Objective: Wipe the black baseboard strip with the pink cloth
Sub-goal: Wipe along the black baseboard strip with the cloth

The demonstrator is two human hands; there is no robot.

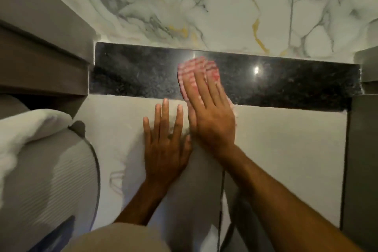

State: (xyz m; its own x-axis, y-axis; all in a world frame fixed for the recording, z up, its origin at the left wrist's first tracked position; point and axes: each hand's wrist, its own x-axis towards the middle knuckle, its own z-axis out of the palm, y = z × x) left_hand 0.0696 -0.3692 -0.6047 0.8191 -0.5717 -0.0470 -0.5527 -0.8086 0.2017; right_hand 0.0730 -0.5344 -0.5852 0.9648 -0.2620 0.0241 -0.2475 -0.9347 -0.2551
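Observation:
The black baseboard strip (133, 75) is a glossy speckled band running across the foot of the marble wall, from the brown cabinet on the left to a grey block on the right. My right hand (210, 112) lies flat with its fingers on the pink checked cloth (192, 65), pressing it against the strip a little left of its middle. The cloth and fingertips are motion-blurred. My left hand (165, 141) rests palm down on the light floor tile just below the strip, fingers spread, holding nothing.
A brown cabinet (41, 51) juts out at the left. A grey ribbed round object (51, 170) with white fabric (26, 127) on it sits at lower left. A grey panel (362, 159) bounds the right side. Marble wall (204, 2) rises above the strip.

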